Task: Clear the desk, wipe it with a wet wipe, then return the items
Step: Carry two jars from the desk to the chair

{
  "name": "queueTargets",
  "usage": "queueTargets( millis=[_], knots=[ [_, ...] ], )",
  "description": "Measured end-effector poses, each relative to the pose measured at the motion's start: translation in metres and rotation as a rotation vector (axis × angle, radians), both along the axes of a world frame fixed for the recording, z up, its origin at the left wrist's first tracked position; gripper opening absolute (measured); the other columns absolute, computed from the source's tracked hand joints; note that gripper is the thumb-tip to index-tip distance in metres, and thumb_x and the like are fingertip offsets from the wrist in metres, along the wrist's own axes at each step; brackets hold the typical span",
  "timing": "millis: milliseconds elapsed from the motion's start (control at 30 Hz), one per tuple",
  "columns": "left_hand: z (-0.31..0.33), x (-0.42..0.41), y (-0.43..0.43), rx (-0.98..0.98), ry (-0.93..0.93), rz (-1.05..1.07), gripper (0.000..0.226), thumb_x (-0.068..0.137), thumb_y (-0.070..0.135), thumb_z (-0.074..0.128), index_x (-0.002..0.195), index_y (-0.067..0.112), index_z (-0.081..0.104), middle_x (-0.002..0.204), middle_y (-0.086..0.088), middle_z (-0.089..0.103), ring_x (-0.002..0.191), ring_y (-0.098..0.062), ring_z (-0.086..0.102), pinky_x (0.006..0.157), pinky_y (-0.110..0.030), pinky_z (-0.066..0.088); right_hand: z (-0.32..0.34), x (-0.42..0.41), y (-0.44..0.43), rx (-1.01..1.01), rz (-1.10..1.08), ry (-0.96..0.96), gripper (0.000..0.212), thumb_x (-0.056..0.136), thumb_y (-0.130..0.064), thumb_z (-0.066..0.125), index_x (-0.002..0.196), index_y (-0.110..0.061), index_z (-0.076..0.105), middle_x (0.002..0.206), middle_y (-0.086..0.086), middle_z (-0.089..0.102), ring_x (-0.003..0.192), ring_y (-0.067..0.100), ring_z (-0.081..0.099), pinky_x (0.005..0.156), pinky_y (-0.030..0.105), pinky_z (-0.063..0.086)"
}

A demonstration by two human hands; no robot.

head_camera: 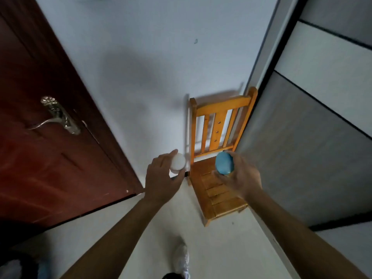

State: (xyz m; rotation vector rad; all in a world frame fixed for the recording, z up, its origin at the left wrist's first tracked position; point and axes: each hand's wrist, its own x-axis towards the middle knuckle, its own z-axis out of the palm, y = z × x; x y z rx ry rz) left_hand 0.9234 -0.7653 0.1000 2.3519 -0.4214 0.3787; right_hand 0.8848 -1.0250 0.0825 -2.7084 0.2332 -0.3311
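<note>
My left hand (161, 178) grips a small round white object (178, 163), held in the air just left of a wooden chair. My right hand (241, 178) grips a rounded blue object (223, 163), held above the chair's seat. Both arms reach forward from the bottom of the view. The desk is out of view. What the two objects are exactly, I cannot tell.
A small orange wooden chair (219, 190) stands against the white wall in a corner, its slatted seat bare. A dark red door (50, 148) with a metal handle (60, 117) is on the left. A grey panelled surface (312, 148) runs along the right. My white shoe (181, 258) is on the floor.
</note>
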Motion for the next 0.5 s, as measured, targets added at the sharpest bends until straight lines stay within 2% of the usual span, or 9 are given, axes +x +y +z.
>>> queueTargets(
  millis=[100,200,300,400,500],
  knots=[
    [0.001,0.051,-0.036,0.017,0.030,-0.034,0.064,0.078,0.031,0.081,0.134,0.012,0.057,0.127,-0.007,0.065,0.110,-0.024,0.061,0.093,-0.039,0.053,0.000,0.049,-0.029,-0.009,-0.035,0.032,0.085,0.069,-0.082,0.063,0.135,-0.035,0.037,0.120,-0.010,0.061,0.101,0.007,0.056,0.083,0.033,0.057],
    [0.001,0.093,-0.072,0.027,0.039,-0.029,0.064,0.078,0.036,0.081,0.133,0.014,0.058,0.126,-0.005,0.066,0.108,-0.023,0.062,0.093,-0.039,0.054,-0.003,0.086,-0.056,0.023,-0.054,0.024,0.084,0.065,-0.084,0.063,0.132,-0.039,0.037,0.117,-0.014,0.061,0.097,0.003,0.054,0.079,0.027,0.055],
    [-0.006,0.129,-0.108,0.049,0.032,-0.023,0.064,0.077,0.040,0.079,0.133,0.017,0.057,0.126,-0.003,0.066,0.107,-0.021,0.063,0.091,-0.037,0.054,-0.014,0.122,-0.090,0.050,-0.038,0.020,0.085,0.064,-0.085,0.063,0.131,-0.038,0.039,0.117,-0.013,0.062,0.098,0.004,0.057,0.080,0.030,0.057],
    [-0.026,0.151,-0.139,0.048,0.060,0.020,0.063,0.077,0.043,0.076,0.131,0.016,0.059,0.125,-0.004,0.066,0.106,-0.021,0.063,0.090,-0.035,0.052,-0.029,0.160,-0.121,0.049,0.015,0.005,0.084,0.066,-0.088,0.060,0.129,-0.034,0.042,0.115,-0.009,0.065,0.097,0.007,0.060,0.079,0.028,0.056],
    [-0.057,0.169,-0.167,0.065,0.117,0.080,0.062,0.078,0.039,0.078,0.131,0.014,0.059,0.125,-0.006,0.066,0.108,-0.024,0.063,0.089,-0.040,0.053,-0.054,0.197,-0.148,0.082,0.089,0.013,0.081,0.070,-0.089,0.055,0.127,-0.032,0.045,0.113,-0.008,0.066,0.095,0.008,0.062,0.079,0.024,0.050]
  ],
)
